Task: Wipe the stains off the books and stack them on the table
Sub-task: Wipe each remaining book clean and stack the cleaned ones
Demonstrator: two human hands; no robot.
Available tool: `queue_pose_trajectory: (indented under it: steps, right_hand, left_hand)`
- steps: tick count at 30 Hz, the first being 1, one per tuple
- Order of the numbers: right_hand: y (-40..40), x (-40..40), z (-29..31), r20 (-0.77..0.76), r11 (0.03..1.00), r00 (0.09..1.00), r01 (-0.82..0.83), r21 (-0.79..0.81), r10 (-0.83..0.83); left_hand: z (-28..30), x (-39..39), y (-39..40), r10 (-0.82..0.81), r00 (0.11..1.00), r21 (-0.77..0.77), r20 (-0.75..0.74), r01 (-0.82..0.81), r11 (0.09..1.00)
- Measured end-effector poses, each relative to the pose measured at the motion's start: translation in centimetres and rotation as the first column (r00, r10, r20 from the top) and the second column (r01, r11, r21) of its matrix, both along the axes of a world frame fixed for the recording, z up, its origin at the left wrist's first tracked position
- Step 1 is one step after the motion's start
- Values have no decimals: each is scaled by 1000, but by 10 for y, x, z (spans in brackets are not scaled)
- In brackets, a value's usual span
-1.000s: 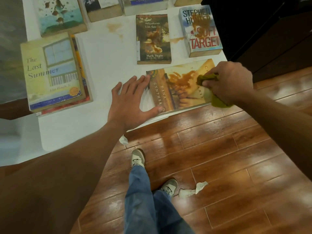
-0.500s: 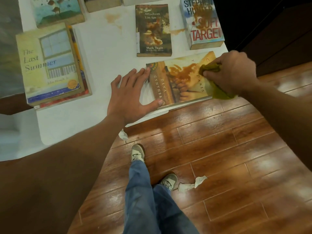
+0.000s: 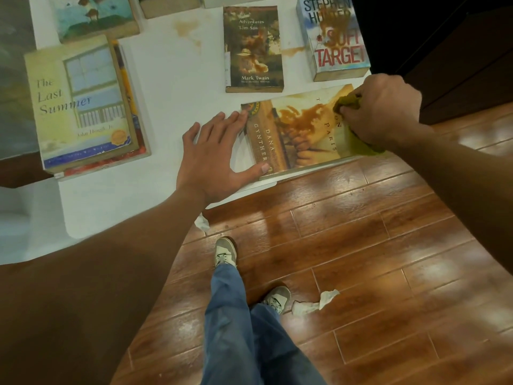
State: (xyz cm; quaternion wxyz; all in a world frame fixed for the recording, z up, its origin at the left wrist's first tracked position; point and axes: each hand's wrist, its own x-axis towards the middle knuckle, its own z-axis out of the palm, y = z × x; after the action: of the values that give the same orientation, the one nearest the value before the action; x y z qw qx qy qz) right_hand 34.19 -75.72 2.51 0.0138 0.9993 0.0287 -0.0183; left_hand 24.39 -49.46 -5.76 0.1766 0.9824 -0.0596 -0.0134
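Note:
A Dana Gynther book [image 3: 302, 134] with a brown stain across its cover lies at the white table's [image 3: 172, 87] near edge. My left hand [image 3: 213, 159] lies flat with spread fingers, its fingertips and thumb against the book's left side. My right hand [image 3: 383, 109] grips a crumpled green cloth [image 3: 361, 140] and presses it on the book's right end. Behind lie a stained Mark Twain book [image 3: 252, 51] and a stained "Soft Target" book [image 3: 333, 40]. "The Last Summer" [image 3: 80, 104] tops a small stack at the left.
More books [image 3: 97, 15] lie along the table's far side, and brown stains [image 3: 188, 29] mark the tabletop. Crumpled white tissues [image 3: 313, 304] lie on the wooden floor by my shoes [image 3: 226, 251]. Dark furniture [image 3: 458, 51] stands to the right.
My right hand with the cloth has shifted a little toward the book's far right corner. My left hand stays pressed at the book's left side.

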Motion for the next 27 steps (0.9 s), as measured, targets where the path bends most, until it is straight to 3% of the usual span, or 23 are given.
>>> queue_pose_trajectory:
  steps: [4, 7, 11, 15, 18, 22, 25, 27]
  right_hand:
    - [1, 2, 1, -33, 997, 996, -80, -1, 79]
    - [-1, 7, 2, -10, 999, 1000, 28, 38, -28]
    - [1, 9, 5, -111, 988, 984, -132, 85, 141]
    - [4, 14, 4, -71, 999, 997, -4, 54, 8]
    - [7, 12, 3, -141, 991, 982, -114, 73, 123]
    - [8, 18, 3, -58, 998, 998, -31, 46, 34]
    - [11, 20, 4, -116, 990, 983, -141, 13, 141]
    - [13, 25, 6, -94, 993, 989, -113, -24, 110]
  left_hand:
    - [0, 1, 0, -1, 1000, 3, 3, 1, 1000]
    - [-1, 1, 0, -1, 1000, 3, 0, 1, 1000]
    - [-1, 3, 1, -1, 1000, 1, 6, 1, 1000]
    - [-3, 0, 2, 4, 1000, 11, 4, -4, 1000]
    - [-2, 2, 0, 0, 1000, 6, 9, 0, 1000]
    - [-3, 0, 1, 4, 1000, 13, 8, -4, 1000]
    - [-3, 1, 0, 1, 1000, 3, 14, -1, 1000]
    - [-2, 2, 1, 2, 1000, 6, 16, -2, 1000]
